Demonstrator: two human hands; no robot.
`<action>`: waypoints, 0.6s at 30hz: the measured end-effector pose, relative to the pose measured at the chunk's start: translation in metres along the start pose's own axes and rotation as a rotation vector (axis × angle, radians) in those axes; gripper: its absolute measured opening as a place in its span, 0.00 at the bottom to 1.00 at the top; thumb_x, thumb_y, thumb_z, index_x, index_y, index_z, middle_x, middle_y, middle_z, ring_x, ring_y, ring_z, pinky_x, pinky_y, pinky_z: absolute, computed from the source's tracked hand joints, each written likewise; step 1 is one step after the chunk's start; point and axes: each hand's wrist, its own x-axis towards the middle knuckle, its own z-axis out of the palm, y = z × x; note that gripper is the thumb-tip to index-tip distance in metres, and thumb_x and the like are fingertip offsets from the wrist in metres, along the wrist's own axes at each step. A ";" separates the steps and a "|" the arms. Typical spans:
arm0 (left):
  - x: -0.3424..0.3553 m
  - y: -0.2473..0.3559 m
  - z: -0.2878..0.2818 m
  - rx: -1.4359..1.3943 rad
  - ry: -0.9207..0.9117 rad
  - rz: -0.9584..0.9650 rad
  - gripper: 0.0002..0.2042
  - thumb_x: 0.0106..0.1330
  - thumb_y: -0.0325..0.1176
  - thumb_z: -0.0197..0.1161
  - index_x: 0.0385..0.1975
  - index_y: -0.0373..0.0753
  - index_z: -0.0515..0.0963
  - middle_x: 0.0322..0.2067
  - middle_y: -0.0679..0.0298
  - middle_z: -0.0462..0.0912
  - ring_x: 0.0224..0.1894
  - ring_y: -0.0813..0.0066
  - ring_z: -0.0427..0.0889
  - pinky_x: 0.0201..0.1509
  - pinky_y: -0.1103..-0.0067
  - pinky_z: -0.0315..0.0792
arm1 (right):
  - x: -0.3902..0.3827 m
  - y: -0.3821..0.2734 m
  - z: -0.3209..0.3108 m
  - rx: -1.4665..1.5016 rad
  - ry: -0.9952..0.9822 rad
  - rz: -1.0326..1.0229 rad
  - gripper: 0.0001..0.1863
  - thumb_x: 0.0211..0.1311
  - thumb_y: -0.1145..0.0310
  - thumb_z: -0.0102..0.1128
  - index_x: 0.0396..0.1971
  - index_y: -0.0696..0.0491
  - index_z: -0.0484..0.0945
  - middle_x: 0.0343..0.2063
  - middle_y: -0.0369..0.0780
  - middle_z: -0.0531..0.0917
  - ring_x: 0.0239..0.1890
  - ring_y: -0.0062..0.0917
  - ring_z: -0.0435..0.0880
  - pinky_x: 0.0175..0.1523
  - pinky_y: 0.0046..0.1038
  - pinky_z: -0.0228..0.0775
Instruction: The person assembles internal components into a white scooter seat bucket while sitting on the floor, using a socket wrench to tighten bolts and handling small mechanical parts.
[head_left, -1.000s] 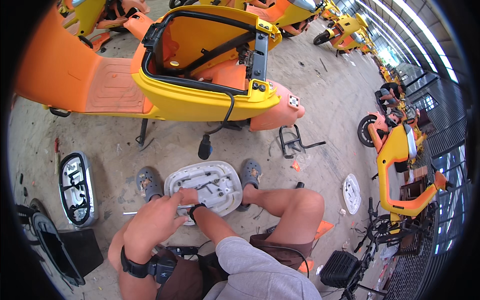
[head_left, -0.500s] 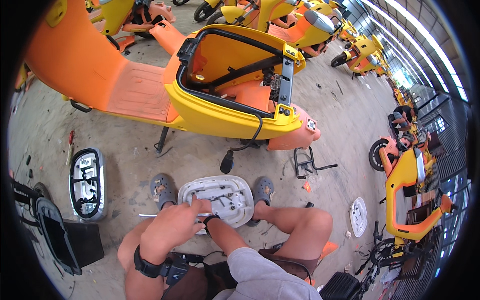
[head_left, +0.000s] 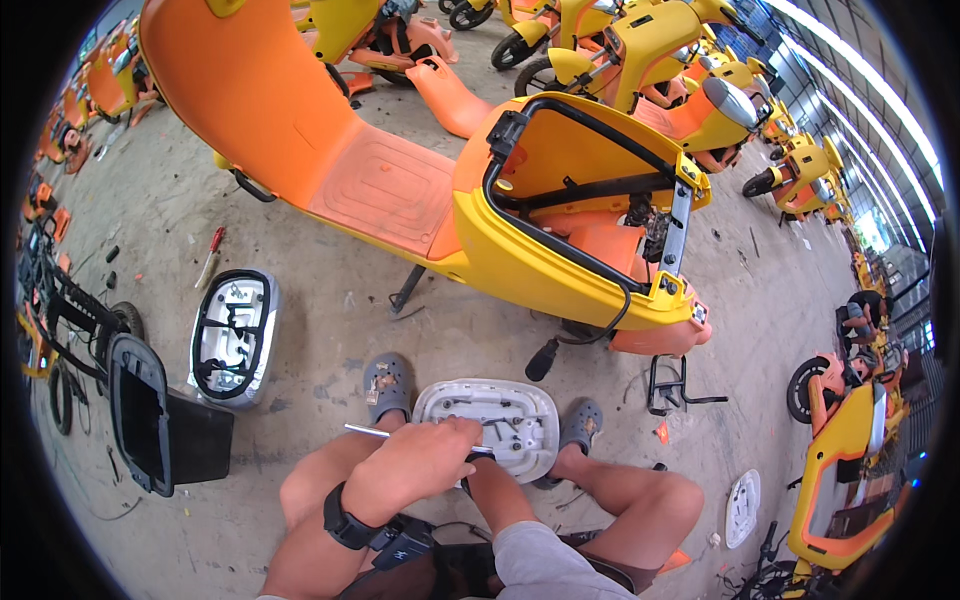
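Our bare left hand (head_left: 415, 465) was curled, back upward, over the near left edge of a shallow, rounded white plastic shell (head_left: 543, 430), with a thin silver metal rod (head_left: 368, 431) jutting out leftward from beneath it; the fingers were hidden, so we could not tell whether they gripped the rod. Our right hand (head_left: 463, 430), its wrist ringed by a black band (head_left: 480, 455), lay mostly behind the left, and we could not tell its hold either. The shell lay hollow side up on the grey concrete floor (head_left: 310, 310), between our two grey perforated clogs (head_left: 387, 385). Farther left we had a silver-white oval shell with a black rim (head_left: 235, 335), and beyond it a red-handled tool (head_left: 217, 240). Ahead stood a yellow-and-orange scooter body (head_left: 400, 190), its rear compartment uncovered, a black plug (head_left: 542, 360) dangling from its cable. To its right a black tubular metal bracket (head_left: 668, 388) rested on the floor.
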 end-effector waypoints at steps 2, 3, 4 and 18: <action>0.001 0.003 -0.005 -0.014 -0.015 -0.024 0.29 0.60 0.39 0.65 0.59 0.34 0.66 0.34 0.51 0.82 0.37 0.47 0.81 0.43 0.62 0.75 | 0.005 0.002 -0.001 -0.006 0.004 0.004 0.14 0.61 0.60 0.52 0.41 0.51 0.80 0.34 0.46 0.85 0.39 0.44 0.84 0.43 0.43 0.76; 0.002 0.005 -0.007 -0.031 -0.021 -0.036 0.28 0.60 0.39 0.65 0.59 0.35 0.67 0.34 0.51 0.82 0.37 0.46 0.81 0.44 0.62 0.75 | 0.004 0.005 -0.001 -0.004 0.002 0.008 0.14 0.60 0.60 0.52 0.40 0.51 0.80 0.34 0.46 0.85 0.38 0.43 0.84 0.43 0.43 0.76; 0.002 0.007 -0.008 -0.048 -0.027 -0.050 0.28 0.60 0.39 0.65 0.58 0.35 0.67 0.35 0.51 0.82 0.38 0.46 0.81 0.44 0.62 0.75 | 0.006 0.006 0.000 -0.008 0.004 0.011 0.14 0.60 0.60 0.52 0.40 0.51 0.80 0.34 0.46 0.85 0.38 0.43 0.84 0.42 0.43 0.76; 0.005 0.015 -0.009 -0.055 -0.037 -0.053 0.22 0.59 0.39 0.66 0.50 0.39 0.70 0.36 0.51 0.82 0.44 0.48 0.79 0.45 0.61 0.74 | 0.020 0.003 -0.001 -0.002 0.025 0.013 0.13 0.59 0.60 0.53 0.36 0.52 0.80 0.31 0.45 0.86 0.36 0.41 0.85 0.39 0.41 0.77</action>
